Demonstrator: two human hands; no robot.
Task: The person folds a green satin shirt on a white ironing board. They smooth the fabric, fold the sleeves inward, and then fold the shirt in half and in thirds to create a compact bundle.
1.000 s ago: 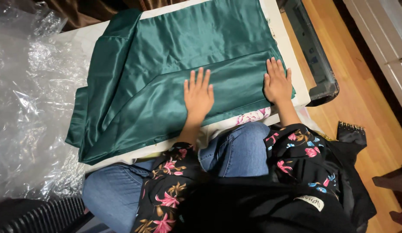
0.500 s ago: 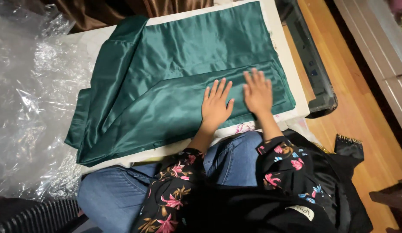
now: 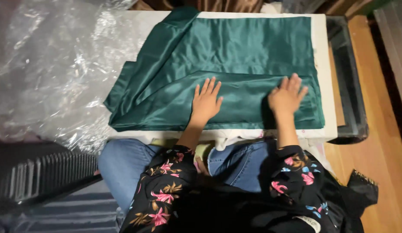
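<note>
Both hands lay flat, fingers spread, gripping nothing: left hand (image 3: pixel 205 102) mid-fold on green satin cloth (image 3: pixel 235 56), right hand (image 3: pixel 286 96) near the cloth's right edge.

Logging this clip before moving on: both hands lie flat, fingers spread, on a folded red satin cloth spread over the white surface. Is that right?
Not quite. The cloth is dark green, not red. The rest holds: in the head view the left hand and right hand lie flat with fingers spread on its folded front layer, over the white surface.
</note>
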